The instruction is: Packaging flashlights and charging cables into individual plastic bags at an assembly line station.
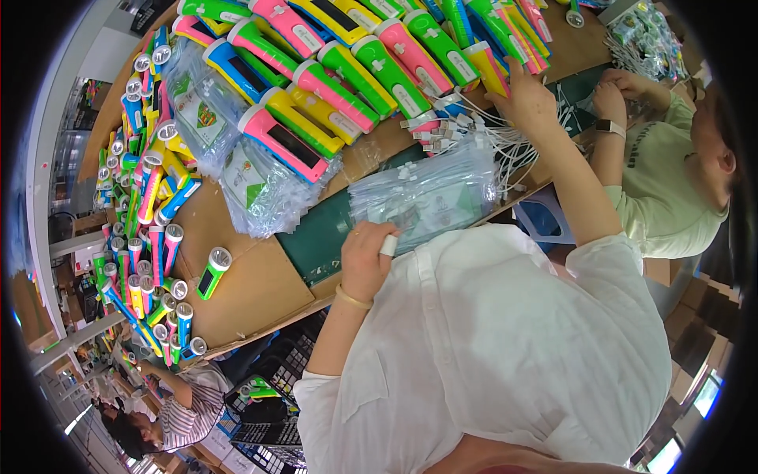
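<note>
- A lone green flashlight [212,272] lies on the brown tabletop [253,292] at the left, its long axis slanting, lens end up and to the right; it lies well apart from both hands.
- The left hand [365,257] is clenched at the near edge of a stack of clear plastic bags [430,197], with a small white piece [388,246] held between its fingers. The stack's long axis runs left to right, rising slightly toward the right, and it lies just above and to the right of this hand.
- A bundle of white cables [474,138] lies past the stack.
- The right hand [525,99] reaches far up the tabletop, fingers on a yellow flashlight [487,67] in the row of coloured flashlights; whether it grips it, I cannot tell. That flashlight's long axis runs upper left to lower right.
- At the far right, another person's hands [616,91] work near a watch-wearing wrist.
</note>
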A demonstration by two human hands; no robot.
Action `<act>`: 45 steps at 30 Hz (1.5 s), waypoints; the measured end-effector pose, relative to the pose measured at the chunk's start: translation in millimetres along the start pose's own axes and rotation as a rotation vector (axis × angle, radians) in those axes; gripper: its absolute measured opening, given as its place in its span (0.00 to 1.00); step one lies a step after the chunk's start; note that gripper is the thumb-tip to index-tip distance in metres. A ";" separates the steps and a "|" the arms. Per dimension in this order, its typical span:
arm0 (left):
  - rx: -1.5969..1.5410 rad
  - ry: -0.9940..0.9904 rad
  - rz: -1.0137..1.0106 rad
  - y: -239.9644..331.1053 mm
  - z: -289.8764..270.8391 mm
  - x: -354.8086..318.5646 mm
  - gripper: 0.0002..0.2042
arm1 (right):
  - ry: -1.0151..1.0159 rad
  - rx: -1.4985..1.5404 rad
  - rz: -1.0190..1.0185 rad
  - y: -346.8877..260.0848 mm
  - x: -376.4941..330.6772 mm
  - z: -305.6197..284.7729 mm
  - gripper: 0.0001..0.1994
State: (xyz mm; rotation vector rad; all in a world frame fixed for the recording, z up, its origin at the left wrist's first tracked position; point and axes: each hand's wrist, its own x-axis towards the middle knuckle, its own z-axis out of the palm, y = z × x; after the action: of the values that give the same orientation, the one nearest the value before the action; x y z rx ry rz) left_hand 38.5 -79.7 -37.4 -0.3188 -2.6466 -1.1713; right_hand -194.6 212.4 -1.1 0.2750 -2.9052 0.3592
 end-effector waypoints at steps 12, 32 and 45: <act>-0.366 -0.108 -0.022 12.9 1.5 18.3 0.09 | -0.028 0.603 -0.141 17.3 -6.4 -26.3 0.29; -0.276 -0.049 0.105 8.4 -6.2 -2.6 0.08 | -0.655 1.237 -0.153 -126.7 -67.6 -8.5 0.20; -0.300 0.086 0.092 9.7 -6.4 -2.0 0.08 | -0.970 0.920 -0.461 -105.6 -74.7 -22.0 0.30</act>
State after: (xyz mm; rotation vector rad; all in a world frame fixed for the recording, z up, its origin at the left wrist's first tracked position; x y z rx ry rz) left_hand 43.9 -78.3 -27.0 -0.4262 -2.3551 -1.5150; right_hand -96.9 129.2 26.5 1.5856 -3.0417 1.8786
